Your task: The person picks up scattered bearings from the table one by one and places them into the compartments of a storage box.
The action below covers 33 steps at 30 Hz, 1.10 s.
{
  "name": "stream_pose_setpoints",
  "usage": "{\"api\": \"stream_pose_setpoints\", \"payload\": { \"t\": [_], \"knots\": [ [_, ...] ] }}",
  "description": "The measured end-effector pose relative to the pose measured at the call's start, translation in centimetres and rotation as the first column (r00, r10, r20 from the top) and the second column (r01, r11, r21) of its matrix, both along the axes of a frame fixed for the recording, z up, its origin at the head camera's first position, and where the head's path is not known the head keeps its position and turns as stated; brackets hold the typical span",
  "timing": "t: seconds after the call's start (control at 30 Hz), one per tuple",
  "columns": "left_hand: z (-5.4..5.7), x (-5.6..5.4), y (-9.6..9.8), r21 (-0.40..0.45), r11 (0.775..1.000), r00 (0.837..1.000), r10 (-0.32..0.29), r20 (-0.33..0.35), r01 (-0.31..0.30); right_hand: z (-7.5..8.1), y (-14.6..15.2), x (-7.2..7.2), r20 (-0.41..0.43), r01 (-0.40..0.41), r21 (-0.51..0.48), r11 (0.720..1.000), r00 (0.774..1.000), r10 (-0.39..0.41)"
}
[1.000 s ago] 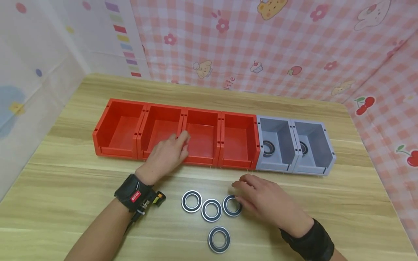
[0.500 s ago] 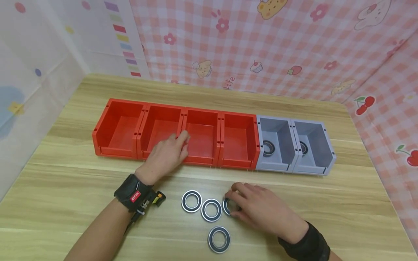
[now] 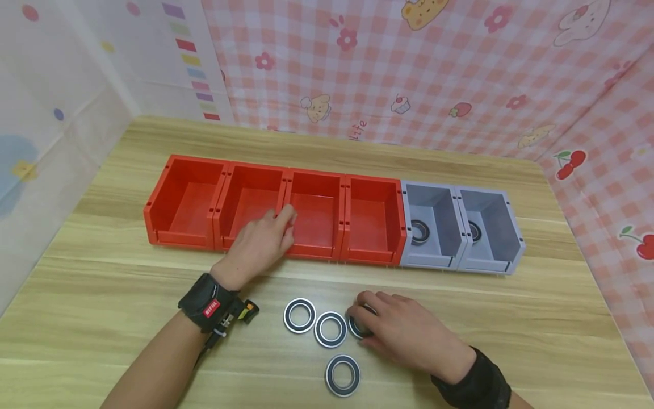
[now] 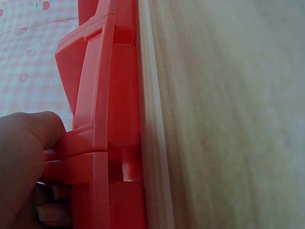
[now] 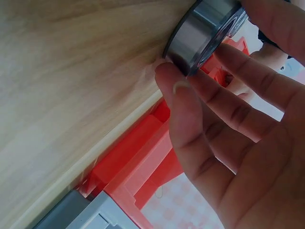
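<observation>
My right hand [image 3: 409, 332] holds a ball bearing [image 5: 198, 36] lying on the table, its fingers and thumb around the metal rim. That hand covers part of the bearing in the head view. To its left, a second bearing [image 3: 319, 339] lies close beside it, and a third bearing [image 3: 289, 320] sits further left. Another bearing [image 3: 330, 383] lies nearer the front. My left hand [image 3: 258, 244] pinches the adjoining walls [image 4: 76, 162] of the two middle red bins between thumb and fingers.
A row of red bins [image 3: 370, 224] runs across the table [image 3: 128, 307] and continues into two grey bins [image 3: 443, 262] on the right. One bearing [image 3: 413, 233] leans in the left grey bin, another bearing [image 3: 475, 233] in the right one. Patterned cloth [image 3: 388, 62] hangs behind.
My right hand has come down and slightly left onto the nearest bearing, its fingers closing around it. The left hand stays at the red bins, and the other bearings have not moved.
</observation>
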State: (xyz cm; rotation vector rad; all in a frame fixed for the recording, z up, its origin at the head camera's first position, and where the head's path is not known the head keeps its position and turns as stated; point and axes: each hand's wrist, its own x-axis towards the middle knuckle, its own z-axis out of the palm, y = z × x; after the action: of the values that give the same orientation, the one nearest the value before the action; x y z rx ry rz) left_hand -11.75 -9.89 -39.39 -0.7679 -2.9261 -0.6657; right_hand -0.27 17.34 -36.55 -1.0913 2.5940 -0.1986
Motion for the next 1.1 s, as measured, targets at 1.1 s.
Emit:
{"api": "stream_pose_setpoints", "payload": {
  "t": [1.1],
  "knots": [
    [-0.01, -0.05, -0.07, 0.004, 1.0, 1.0, -0.002, 0.003, 0.002, 0.0, -0.95, -0.53, 0.015, -0.032, 0.069, 0.997, 0.999, 0.031]
  ]
}}
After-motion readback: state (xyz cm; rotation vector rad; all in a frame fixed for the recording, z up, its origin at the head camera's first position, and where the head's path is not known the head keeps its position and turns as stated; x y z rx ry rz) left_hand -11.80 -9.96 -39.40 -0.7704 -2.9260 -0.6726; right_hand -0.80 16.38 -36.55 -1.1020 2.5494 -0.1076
